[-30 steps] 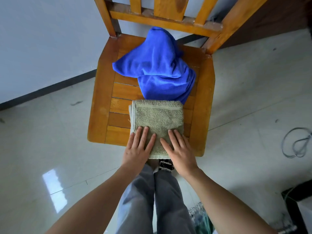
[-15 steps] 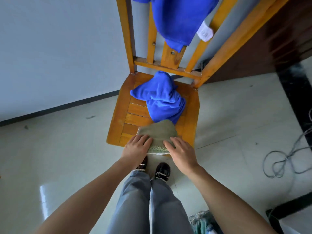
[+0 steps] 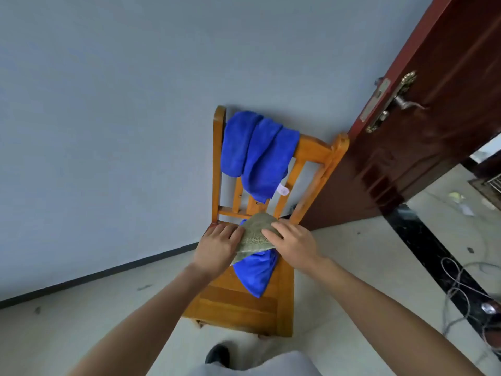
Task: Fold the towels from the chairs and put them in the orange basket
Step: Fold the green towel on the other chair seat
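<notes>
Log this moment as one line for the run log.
stage: carrying folded towel | left hand: holding green towel | right hand: holding it too | blue towels: one on chair seat, one over chair back | basket: not in view

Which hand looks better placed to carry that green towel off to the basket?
Neither clearly: left hand and right hand both grip the folded green towel, lifted above the chair. No basket is visible, so I can't tell which side is nearer.

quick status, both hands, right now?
Left hand: closed on the folded green towel, gripping its left edge.
Right hand: closed on the same towel, right edge.
</notes>
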Action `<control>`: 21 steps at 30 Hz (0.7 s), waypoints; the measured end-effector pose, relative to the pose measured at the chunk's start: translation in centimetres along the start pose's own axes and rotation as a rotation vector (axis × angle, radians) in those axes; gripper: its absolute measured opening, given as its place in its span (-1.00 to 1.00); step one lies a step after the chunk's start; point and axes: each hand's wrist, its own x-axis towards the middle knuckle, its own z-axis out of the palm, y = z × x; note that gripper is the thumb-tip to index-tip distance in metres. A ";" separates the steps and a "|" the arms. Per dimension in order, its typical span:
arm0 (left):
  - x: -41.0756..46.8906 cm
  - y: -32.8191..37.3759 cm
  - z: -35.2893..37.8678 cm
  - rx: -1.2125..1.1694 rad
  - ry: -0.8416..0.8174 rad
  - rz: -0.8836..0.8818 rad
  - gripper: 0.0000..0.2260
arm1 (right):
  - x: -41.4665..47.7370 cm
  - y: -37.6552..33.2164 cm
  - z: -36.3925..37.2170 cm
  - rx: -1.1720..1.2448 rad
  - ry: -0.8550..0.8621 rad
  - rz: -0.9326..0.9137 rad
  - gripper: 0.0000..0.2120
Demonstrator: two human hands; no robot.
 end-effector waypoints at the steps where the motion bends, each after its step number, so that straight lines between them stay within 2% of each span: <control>1: 0.9 -0.5 -0.9 0.020 0.040 0.008 -0.68 | 1.1 0.5 -0.5 -0.015 0.019 -0.002 -0.69; 5: 3.7 -1.7 -4.9 0.122 0.139 0.056 -0.65 | 5.2 2.0 -3.1 -0.038 0.115 -0.072 -0.70; 11: 4.2 -1.8 -7.6 0.262 0.158 0.008 -0.49 | 8.2 3.5 -4.6 0.003 0.181 -0.182 -0.64; 16: 0.6 0.7 -9.7 0.397 0.143 -0.217 -0.38 | 10.5 2.8 -4.1 0.153 0.276 -0.406 -0.67; 21: -7.1 5.8 -13.5 0.546 0.105 -0.515 -0.36 | 12.6 -3.2 -5.1 0.285 0.351 -0.724 -0.67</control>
